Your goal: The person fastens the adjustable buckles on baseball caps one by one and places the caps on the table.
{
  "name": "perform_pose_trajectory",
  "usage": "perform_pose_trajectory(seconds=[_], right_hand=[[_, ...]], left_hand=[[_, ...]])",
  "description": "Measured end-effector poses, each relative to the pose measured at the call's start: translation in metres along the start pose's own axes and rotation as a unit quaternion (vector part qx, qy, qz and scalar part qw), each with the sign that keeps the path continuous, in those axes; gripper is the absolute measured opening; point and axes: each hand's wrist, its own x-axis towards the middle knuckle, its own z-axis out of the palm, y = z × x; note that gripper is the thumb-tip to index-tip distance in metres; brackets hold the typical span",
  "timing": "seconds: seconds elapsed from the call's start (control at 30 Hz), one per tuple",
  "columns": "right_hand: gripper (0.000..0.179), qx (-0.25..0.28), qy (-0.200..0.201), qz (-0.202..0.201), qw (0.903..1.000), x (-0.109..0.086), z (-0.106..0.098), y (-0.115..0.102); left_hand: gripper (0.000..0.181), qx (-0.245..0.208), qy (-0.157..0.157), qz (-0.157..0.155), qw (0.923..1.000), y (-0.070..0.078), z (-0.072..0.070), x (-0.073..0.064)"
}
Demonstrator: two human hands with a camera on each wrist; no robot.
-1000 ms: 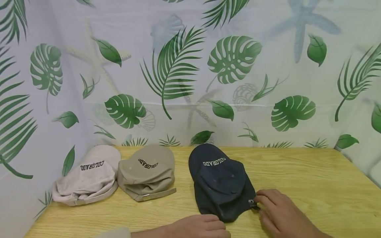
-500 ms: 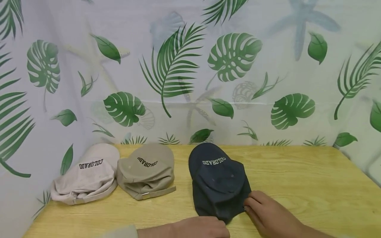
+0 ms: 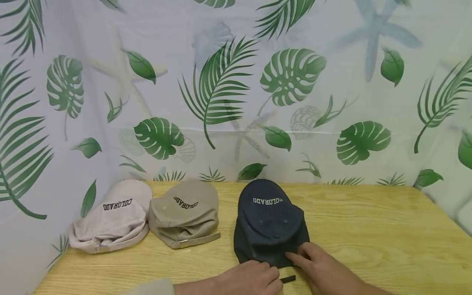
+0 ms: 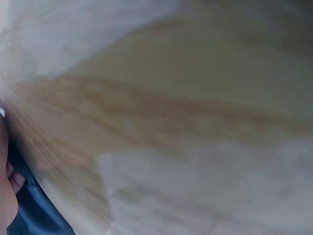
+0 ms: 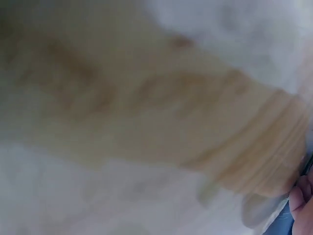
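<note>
A navy baseball cap (image 3: pixel 271 225) with white COLORADO lettering lies on the table, brim toward the back and rear edge toward me. My left hand (image 3: pixel 254 276) grips its near edge with curled fingers, and a short dark strap end (image 3: pixel 288 279) sticks out to the right of them. At the cap's right rear edge, my right hand (image 3: pixel 318 262) pinches the fabric between thumb and fingers. In the left wrist view, part of a hand (image 4: pixel 7 196) shows beside navy cloth (image 4: pixel 34 210). Fingers (image 5: pixel 299 198) appear at the right wrist view's lower right corner.
To the left, a light pinkish cap (image 3: pixel 114 223) and a khaki cap (image 3: pixel 184 213), both lettered COLORADO, lie side by side on the wooden table (image 3: pixel 387 229). A white leaf-print cloth (image 3: pixel 228 164) hangs behind the table and along its left side.
The navy cap has turned so its rear edge faces me more squarely. My right hand has moved left along that edge. The strap end now shows beside my left hand.
</note>
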Motion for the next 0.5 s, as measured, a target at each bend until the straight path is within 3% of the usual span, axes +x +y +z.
perform_pose_trajectory(seconds=[0.1, 0.2, 0.5], right_hand=[[0.048, -0.009, -0.013, -0.003, 0.9999, -0.0018, 0.0009, -0.0011], [0.055, -0.015, 0.001, -0.014, 0.9998, -0.0030, 0.0020, -0.0012], [0.048, -0.041, 0.020, -0.014, 0.9988, -0.0017, -0.0010, -0.0038]], left_hand=[[0.021, 0.048, 0.042, -0.020, 0.9978, -0.0011, 0.0012, -0.0008], [0.021, 0.073, 0.073, -0.036, 0.9940, -0.0019, -0.0001, -0.0009], [0.015, 0.148, 0.148, -0.018, 0.9777, -0.0013, -0.0046, 0.0002]])
